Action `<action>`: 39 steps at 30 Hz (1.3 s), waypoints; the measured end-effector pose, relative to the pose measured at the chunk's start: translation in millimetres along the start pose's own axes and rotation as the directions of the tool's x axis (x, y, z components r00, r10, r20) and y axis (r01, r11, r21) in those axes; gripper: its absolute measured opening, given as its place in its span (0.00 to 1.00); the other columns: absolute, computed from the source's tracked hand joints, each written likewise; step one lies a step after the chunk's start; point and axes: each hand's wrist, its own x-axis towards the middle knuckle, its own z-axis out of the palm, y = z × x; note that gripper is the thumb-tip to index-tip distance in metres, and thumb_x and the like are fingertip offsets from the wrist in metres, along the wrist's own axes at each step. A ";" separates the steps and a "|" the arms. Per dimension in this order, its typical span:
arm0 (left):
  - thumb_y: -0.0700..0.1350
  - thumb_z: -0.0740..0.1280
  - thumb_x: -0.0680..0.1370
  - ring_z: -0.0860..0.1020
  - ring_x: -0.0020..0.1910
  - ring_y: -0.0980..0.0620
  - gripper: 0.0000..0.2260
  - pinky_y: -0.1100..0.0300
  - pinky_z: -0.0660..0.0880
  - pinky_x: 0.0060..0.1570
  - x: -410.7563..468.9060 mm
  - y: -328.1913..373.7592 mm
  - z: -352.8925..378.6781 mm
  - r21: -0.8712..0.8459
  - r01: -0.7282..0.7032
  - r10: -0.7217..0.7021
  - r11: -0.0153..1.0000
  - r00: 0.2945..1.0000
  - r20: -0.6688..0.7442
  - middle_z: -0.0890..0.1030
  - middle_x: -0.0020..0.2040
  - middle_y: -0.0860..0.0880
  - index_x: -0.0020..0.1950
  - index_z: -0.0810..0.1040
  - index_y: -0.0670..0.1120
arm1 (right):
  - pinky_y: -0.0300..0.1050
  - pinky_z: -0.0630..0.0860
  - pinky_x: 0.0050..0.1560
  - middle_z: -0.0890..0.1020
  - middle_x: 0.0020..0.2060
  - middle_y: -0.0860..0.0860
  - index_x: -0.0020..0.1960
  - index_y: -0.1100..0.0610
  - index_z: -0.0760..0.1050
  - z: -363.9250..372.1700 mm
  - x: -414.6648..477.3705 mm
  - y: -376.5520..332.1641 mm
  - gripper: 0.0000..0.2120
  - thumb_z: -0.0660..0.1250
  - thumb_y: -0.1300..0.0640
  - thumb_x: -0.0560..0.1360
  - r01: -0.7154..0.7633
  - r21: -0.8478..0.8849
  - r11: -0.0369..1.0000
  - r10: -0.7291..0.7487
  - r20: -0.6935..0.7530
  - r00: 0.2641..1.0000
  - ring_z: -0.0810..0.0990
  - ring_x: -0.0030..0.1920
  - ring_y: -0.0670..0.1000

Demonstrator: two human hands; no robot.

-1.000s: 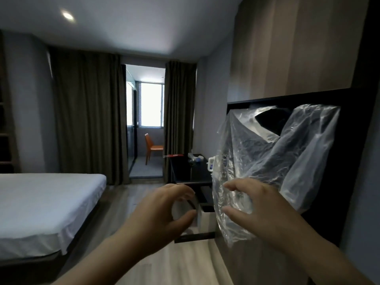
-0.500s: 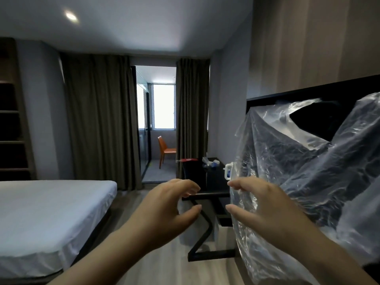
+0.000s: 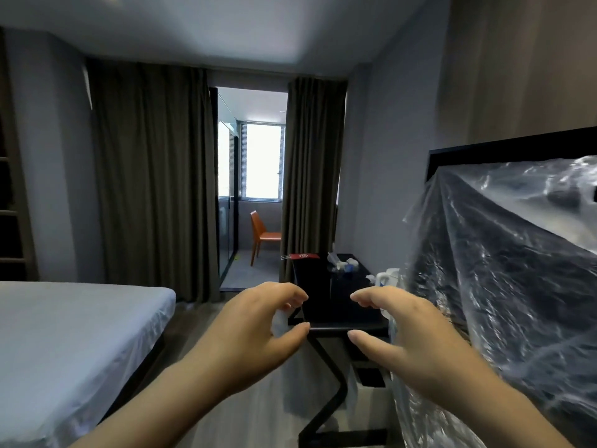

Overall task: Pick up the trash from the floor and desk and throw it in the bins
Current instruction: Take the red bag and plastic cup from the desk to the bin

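The clear plastic bag (image 3: 504, 286) has swung rightward off the black desk (image 3: 339, 305), which now shows between both hands; left hand (image 3: 258, 334) loosely curled, thumb and fingers apart, gripping nothing plain; right hand (image 3: 410, 344) curved against the bag, grasp impossible to tell; crumpled trash (image 3: 339, 265) lies at the desk's far end, near a red card (image 3: 303, 256) and white jug (image 3: 387, 276); bed (image 3: 80, 324) at left; orange chair (image 3: 263, 236) beyond the curtains (image 3: 148, 176); the bag screens the dark wall unit (image 3: 484, 150).
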 end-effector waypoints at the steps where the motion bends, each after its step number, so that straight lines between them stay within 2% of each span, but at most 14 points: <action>1: 0.59 0.65 0.73 0.73 0.54 0.68 0.17 0.69 0.73 0.55 14.5 -17.6 1.8 -0.005 0.003 -0.003 1.000 1.000 0.001 0.77 0.54 0.64 0.61 0.74 0.60 | 0.29 0.66 0.58 0.72 0.58 0.32 0.66 0.41 0.69 9.6 19.3 3.8 0.23 0.65 0.39 0.72 -0.003 -0.003 1.000 0.003 0.003 1.000 0.69 0.60 0.33; 8: 0.55 0.67 0.74 0.74 0.55 0.67 0.16 0.67 0.74 0.56 111.2 -115.0 36.7 -0.060 -0.009 0.010 0.998 1.000 0.023 0.78 0.55 0.63 0.62 0.76 0.57 | 0.30 0.66 0.60 0.73 0.58 0.32 0.66 0.41 0.69 72.6 128.8 43.8 0.22 0.65 0.40 0.72 -0.046 -0.022 0.999 0.047 0.018 0.999 0.69 0.60 0.33; 14: 0.55 0.67 0.74 0.75 0.55 0.66 0.15 0.68 0.73 0.57 189.7 -175.5 88.5 -0.045 -0.021 0.023 0.999 0.999 0.043 0.78 0.55 0.62 0.60 0.76 0.56 | 0.26 0.63 0.59 0.73 0.58 0.31 0.66 0.41 0.69 117.9 209.3 107.3 0.22 0.66 0.42 0.73 -0.047 -0.023 0.999 0.047 0.023 0.999 0.67 0.61 0.32; 26: 0.57 0.66 0.73 0.75 0.54 0.67 0.16 0.66 0.74 0.56 337.7 -285.7 177.6 0.010 0.090 -0.091 0.996 0.994 0.053 0.77 0.53 0.65 0.60 0.75 0.59 | 0.31 0.65 0.63 0.72 0.60 0.32 0.66 0.40 0.69 200.9 376.2 237.8 0.23 0.66 0.41 0.73 -0.037 0.070 0.997 0.030 0.090 0.996 0.68 0.62 0.33; 33: 0.58 0.66 0.73 0.74 0.54 0.67 0.17 0.66 0.74 0.56 392.8 -387.7 221.4 0.017 0.148 -0.149 0.989 0.983 0.103 0.76 0.54 0.64 0.61 0.75 0.58 | 0.30 0.66 0.59 0.72 0.59 0.31 0.66 0.40 0.69 279.6 464.6 275.6 0.23 0.66 0.40 0.72 -0.054 0.071 0.996 0.042 0.159 0.986 0.69 0.61 0.33; 39: 0.57 0.67 0.74 0.73 0.53 0.67 0.16 0.69 0.73 0.55 449.8 -495.3 244.0 -0.004 0.155 -0.153 0.988 0.978 0.139 0.75 0.53 0.65 0.61 0.75 0.58 | 0.32 0.68 0.59 0.72 0.59 0.32 0.66 0.40 0.69 353.7 555.0 289.1 0.23 0.66 0.40 0.72 -0.113 0.071 0.991 0.098 0.183 0.978 0.70 0.60 0.34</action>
